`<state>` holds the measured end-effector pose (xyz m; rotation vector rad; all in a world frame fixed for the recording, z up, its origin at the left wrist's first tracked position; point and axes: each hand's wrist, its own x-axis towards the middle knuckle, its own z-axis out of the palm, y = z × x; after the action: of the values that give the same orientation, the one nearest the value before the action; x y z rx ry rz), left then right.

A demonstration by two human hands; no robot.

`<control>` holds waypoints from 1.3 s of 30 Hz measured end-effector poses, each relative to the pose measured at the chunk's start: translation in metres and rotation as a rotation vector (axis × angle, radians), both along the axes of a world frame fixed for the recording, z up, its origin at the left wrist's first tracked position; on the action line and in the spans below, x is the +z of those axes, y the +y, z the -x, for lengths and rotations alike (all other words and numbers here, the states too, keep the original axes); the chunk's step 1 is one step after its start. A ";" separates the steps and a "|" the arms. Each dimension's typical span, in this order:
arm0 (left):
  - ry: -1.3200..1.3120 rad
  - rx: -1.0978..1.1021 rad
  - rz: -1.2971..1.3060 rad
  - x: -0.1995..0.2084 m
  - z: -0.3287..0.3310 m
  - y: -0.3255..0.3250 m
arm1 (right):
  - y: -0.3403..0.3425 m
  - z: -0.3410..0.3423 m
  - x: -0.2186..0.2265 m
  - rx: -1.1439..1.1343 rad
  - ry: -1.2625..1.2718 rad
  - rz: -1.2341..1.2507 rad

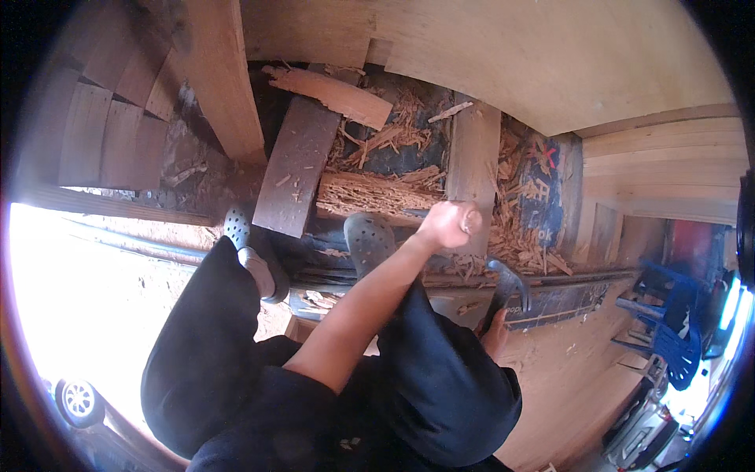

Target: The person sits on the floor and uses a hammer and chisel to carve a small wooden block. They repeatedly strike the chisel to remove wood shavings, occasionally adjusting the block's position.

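My left hand (447,226) is closed around the handle of a chisel, whose round butt end (472,220) shows past the fist. A dark narrow blade (414,212) sticks out on the other side, pointing left over a splintered, roughly cut piece of wood (381,191). Lower right, beside my knee, my right hand (495,337) grips a claw hammer (511,285) by its handle. The hammer's dark metal head is raised, apart from the chisel; my leg partly hides the right hand.
A dark plank (295,169) and a paler board (476,149) flank the splintered wood. A loose board (330,94) lies across the far end. Wood chips (519,212) litter the floor. My grey clogs (370,242) stand close by. A blue plastic chair (668,322) is at right.
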<state>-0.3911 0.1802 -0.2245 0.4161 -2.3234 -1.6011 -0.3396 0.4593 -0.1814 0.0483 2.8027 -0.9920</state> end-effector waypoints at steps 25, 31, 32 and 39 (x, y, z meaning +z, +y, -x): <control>0.301 0.584 -0.477 0.001 -0.036 -0.030 | 0.002 -0.032 0.029 -0.401 -0.435 0.273; 0.075 -0.044 -0.032 0.010 -0.017 -0.012 | 0.001 -0.033 0.030 -0.410 -0.460 0.291; 0.104 -0.046 -0.148 0.010 -0.016 -0.016 | 0.001 -0.033 0.031 -0.410 -0.461 0.291; 0.320 1.029 -0.791 -0.009 -0.044 -0.080 | 0.004 -0.034 0.030 -0.414 -0.470 0.311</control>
<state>-0.3472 0.1003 -0.2337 1.1608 -0.8399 -1.6958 -0.3054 0.4633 -0.1516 0.7416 2.2258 -1.2892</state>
